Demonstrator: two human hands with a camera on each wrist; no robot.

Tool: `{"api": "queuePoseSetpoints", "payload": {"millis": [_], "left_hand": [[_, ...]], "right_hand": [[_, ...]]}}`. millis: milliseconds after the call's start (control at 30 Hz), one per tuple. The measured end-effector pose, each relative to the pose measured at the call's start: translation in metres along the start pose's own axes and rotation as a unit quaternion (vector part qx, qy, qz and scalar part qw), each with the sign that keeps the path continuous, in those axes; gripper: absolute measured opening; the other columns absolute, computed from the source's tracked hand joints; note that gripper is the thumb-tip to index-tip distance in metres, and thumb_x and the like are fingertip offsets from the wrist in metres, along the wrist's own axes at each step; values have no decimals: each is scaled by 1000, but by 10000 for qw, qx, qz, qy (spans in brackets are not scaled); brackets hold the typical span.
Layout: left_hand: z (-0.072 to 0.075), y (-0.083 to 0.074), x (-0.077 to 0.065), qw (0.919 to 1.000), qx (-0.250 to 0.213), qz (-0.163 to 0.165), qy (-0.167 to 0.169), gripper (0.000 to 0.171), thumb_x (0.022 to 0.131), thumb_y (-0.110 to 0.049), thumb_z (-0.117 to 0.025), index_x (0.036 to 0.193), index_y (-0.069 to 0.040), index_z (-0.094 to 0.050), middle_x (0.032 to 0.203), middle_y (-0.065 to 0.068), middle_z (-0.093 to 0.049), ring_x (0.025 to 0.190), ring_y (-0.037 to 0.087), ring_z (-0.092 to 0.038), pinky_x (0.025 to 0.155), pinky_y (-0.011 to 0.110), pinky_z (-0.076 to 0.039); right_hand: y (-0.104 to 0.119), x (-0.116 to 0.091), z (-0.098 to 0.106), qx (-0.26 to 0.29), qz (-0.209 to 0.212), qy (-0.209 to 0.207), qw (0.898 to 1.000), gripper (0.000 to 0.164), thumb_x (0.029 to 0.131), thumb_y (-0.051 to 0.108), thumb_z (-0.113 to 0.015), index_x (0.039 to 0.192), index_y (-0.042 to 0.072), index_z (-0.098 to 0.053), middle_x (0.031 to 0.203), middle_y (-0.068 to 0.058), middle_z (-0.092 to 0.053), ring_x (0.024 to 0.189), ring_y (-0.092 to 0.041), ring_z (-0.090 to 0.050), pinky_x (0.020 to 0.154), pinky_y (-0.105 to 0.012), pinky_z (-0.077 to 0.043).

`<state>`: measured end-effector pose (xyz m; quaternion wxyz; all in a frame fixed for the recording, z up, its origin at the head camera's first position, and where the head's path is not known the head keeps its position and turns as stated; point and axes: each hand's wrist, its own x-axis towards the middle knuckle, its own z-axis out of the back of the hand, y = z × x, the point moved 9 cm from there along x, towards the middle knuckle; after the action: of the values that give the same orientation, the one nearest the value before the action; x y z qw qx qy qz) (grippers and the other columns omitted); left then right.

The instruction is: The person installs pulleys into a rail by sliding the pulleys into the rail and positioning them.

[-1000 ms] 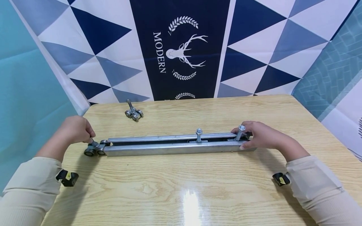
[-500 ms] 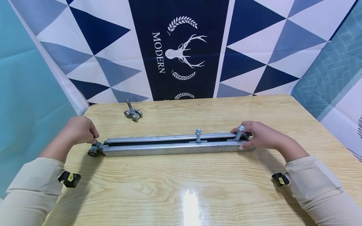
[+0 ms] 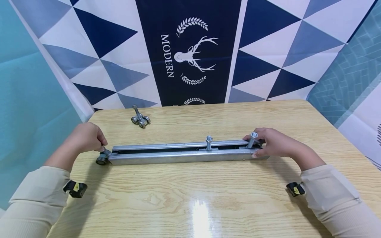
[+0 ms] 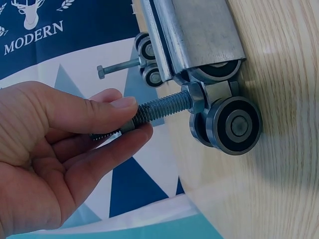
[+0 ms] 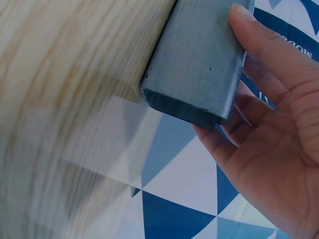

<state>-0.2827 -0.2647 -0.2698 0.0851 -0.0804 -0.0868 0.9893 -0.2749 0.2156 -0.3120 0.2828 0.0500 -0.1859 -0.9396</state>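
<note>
Pinching trolley (image 4: 218,92) by threaded stem (image 4: 169,105): left hand (image 3: 87,137), thumb and fingertips closed on it. Trolley lies rightward of these fingers, at near mouth of rail (image 3: 178,158), 1 wheel pair (image 4: 240,124) outside. Rail's long axis runs left-right; right hand (image 3: 276,142) grips opposite end.

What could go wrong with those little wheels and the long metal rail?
The wheeled trolley is only partly inside the rail, so it might jam if the left hand tilts it. That hand pinches just the threaded bolt, so it could slip. The rail's other end looks open, so the bolted piece by the right hand might slide out.
</note>
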Motion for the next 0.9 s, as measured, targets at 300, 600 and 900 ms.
{"api": "queuePoseSetpoints", "payload": {"millis": [300,600,900], "left_hand": [[0,-9,1,9999,27,-111,1,6,67,-7,-72,71,-12,-71,67,-5,-62,60,13,-54,56,34,-47],[-3,-22,2,9991,124,-406,24,9,66,-8,-74,74,-11,-71,68,-5,-63,61,11,-56,57,34,-48],[-1,-38,2,9977,287,-613,-105,8,64,-5,-74,70,-11,-71,66,-6,-62,59,10,-54,59,35,-48]], "right_hand": [[0,-1,0,32,29,-41,10000,54,63,27,-79,113,15,-61,92,4,-54,87,-17,-50,74,-37,-44],[1,-1,-1,-67,77,-18,9999,54,64,25,-79,114,15,-61,89,4,-53,81,-16,-47,70,-34,-41],[0,0,-1,-58,45,-17,10000,55,63,27,-79,114,15,-61,88,4,-53,80,-15,-46,69,-33,-41]]}}
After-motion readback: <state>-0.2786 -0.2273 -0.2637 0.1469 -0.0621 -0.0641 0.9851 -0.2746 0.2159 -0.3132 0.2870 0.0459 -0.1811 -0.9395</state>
